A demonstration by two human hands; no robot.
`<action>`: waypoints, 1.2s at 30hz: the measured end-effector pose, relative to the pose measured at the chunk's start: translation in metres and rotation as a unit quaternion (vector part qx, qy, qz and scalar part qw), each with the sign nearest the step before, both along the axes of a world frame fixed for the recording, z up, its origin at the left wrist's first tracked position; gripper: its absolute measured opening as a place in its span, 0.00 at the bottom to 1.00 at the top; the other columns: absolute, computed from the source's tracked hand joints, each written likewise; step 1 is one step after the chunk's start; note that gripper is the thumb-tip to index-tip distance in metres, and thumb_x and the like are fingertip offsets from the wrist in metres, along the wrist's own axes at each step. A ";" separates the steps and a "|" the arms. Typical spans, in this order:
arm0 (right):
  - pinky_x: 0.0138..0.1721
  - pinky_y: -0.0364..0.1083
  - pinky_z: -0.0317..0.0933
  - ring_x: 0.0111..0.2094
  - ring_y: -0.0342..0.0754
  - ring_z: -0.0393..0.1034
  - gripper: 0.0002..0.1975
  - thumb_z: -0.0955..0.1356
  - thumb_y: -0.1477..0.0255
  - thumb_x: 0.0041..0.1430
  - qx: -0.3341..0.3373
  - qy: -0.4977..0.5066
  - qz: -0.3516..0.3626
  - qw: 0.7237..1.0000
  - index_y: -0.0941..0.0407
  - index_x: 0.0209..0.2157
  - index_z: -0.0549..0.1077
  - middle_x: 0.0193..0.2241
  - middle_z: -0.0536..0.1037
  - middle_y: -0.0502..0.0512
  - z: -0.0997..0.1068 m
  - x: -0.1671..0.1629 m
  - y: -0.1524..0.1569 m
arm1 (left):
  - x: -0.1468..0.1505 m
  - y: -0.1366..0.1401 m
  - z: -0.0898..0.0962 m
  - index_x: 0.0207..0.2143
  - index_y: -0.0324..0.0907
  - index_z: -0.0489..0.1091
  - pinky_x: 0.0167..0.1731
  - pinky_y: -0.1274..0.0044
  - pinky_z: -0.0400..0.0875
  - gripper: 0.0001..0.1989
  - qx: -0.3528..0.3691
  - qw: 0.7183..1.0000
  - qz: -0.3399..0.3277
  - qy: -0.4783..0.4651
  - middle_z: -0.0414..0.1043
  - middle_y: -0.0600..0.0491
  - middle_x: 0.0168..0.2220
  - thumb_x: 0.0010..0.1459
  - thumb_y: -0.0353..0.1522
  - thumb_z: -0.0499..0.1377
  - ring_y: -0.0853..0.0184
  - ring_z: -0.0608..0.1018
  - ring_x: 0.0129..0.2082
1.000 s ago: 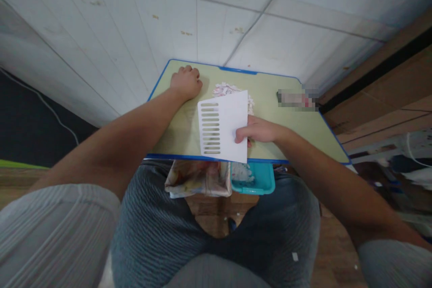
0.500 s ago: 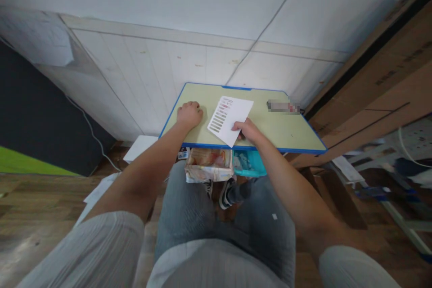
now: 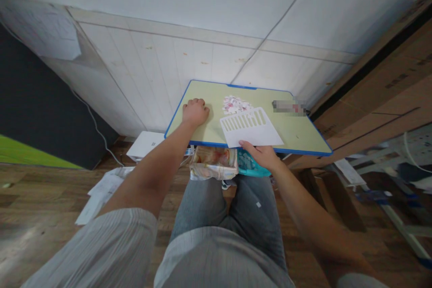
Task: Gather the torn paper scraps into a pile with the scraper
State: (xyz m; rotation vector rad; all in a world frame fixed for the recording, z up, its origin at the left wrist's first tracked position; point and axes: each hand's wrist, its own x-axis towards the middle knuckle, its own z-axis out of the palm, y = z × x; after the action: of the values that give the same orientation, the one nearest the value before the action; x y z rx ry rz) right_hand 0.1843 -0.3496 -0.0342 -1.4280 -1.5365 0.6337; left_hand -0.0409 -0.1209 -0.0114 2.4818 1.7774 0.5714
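My right hand (image 3: 261, 153) grips the near edge of a white sheet (image 3: 254, 136) with a row of long slots cut in it, thumb on top. The sheet is held over the near edge of a pale yellow-green table (image 3: 216, 132) with a blue rim. Just beyond its slotted end lies a pile of small white and pinkish paper pieces (image 3: 236, 104). My left hand (image 3: 196, 112) rests on the tabletop at the left, fingers curled down and apart from the pile. Whether anything is beneath those fingers is hidden.
A pixelated dark-edged object (image 3: 288, 107) lies at the table's right. Below the near edge are an open lined box (image 3: 214, 171) and a turquoise bin (image 3: 253, 168). A white box (image 3: 143, 144) stands left; tall cardboard (image 3: 378, 103) is at the right, a wall behind.
The slotted sheet has turned so its slots face away from me, and moved right and nearer, uncovering the paper pile. My right hand came toward the near edge; the left stayed on the table.
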 end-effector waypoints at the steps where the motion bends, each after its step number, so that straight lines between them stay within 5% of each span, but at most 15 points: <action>1: 0.76 0.68 0.67 0.59 0.66 0.85 0.17 0.76 0.49 0.66 0.007 -0.011 0.010 1.000 0.49 0.38 0.86 0.42 0.92 0.61 -0.002 -0.001 0.002 | 0.000 -0.001 0.001 0.62 0.42 0.81 0.67 0.54 0.72 0.20 -0.002 1.000 0.001 0.002 0.79 0.35 0.66 0.76 0.36 0.57 0.42 0.76 0.69; 9: 0.72 0.66 0.74 0.58 0.65 0.87 0.22 0.73 0.46 0.73 0.062 -0.060 0.034 0.996 0.47 0.48 0.91 0.46 0.93 0.58 -0.025 0.006 0.006 | 0.001 -0.005 0.003 0.63 0.42 0.80 0.67 0.56 0.72 0.20 0.001 1.000 0.006 0.020 0.79 0.36 0.66 0.76 0.36 0.56 0.43 0.76 0.69; 15: 0.68 0.64 0.77 0.59 0.64 0.86 0.16 0.73 0.53 0.76 0.099 -0.100 0.041 0.989 0.44 0.50 0.91 0.45 0.93 0.55 -0.024 0.019 -0.008 | 0.000 -0.006 0.001 0.62 0.40 0.79 0.67 0.54 0.72 0.20 0.006 1.000 0.001 0.024 0.78 0.34 0.66 0.76 0.35 0.56 0.42 0.76 0.68; 22: 0.53 0.61 0.80 0.40 0.61 0.85 0.18 0.75 0.50 0.74 0.119 -0.133 0.059 0.982 0.49 0.39 0.89 0.37 0.90 0.59 -0.022 0.003 -0.003 | 0.000 -0.004 -0.002 0.63 0.39 0.80 0.67 0.54 0.72 0.20 0.012 1.000 0.001 0.020 0.78 0.34 0.66 0.76 0.35 0.56 0.41 0.76 0.68; 30: 0.68 0.66 0.76 0.56 0.64 0.87 0.17 0.72 0.52 0.76 0.112 -0.092 0.010 0.989 0.45 0.51 0.91 0.46 0.93 0.56 -0.028 0.004 -0.007 | 0.001 -0.007 0.000 0.63 0.39 0.79 0.67 0.55 0.72 0.20 0.008 1.000 0.001 0.021 0.78 0.33 0.65 0.77 0.34 0.56 0.42 0.76 0.68; 36: 0.68 0.65 0.78 0.55 0.64 0.88 0.14 0.75 0.53 0.71 0.083 -0.057 -0.004 0.995 0.44 0.42 0.91 0.40 0.93 0.54 -0.025 -0.001 -0.012 | 0.001 -0.010 0.004 0.64 0.39 0.78 0.68 0.55 0.71 0.20 -0.011 0.999 0.001 0.036 0.78 0.33 0.66 0.78 0.34 0.55 0.42 0.76 0.69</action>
State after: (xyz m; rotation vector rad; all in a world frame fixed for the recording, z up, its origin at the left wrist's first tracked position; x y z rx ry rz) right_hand 0.1837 -0.3621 -0.0587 -1.3624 -1.6308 0.4145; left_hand -0.0403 -0.1308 -0.0072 2.5164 1.8000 0.4660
